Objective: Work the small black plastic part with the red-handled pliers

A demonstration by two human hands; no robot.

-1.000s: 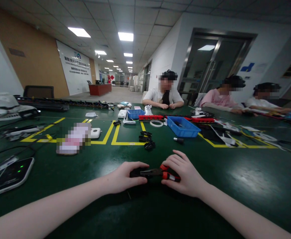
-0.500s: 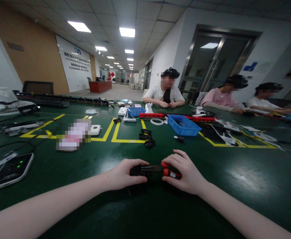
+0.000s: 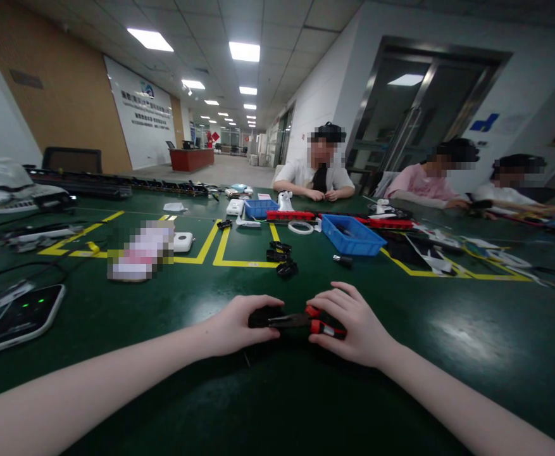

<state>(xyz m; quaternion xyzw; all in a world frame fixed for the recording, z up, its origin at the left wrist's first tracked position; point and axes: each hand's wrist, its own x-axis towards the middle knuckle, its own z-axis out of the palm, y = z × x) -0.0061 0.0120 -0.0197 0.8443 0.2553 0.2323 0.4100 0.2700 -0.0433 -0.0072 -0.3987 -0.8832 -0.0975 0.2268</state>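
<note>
Red-and-black handled pliers (image 3: 293,320) lie across the gap between my hands, their dark jaws pointing left. My right hand (image 3: 353,324) is closed around the handles. Thumb and fingers of my left hand (image 3: 243,324) grip a small black part (image 3: 259,316), whose shape is mostly hidden. The plier tips reach this part; I cannot tell whether they pinch it. A thin pin-like piece (image 3: 247,359) lies on the table just below my left hand. Beyond the hands sits a cluster of several black parts (image 3: 284,258).
A blue bin (image 3: 374,244) stands ahead to the right, a black cylindrical piece (image 3: 342,260) before it. A smaller blue bin (image 3: 261,208) is farther back. Phones (image 3: 25,316) and cables lie left on the green table. Across it, a person (image 3: 318,174) sits, with others at right.
My hands, the pliers and the black part keep nearly the same place. The view has shifted slightly.
</note>
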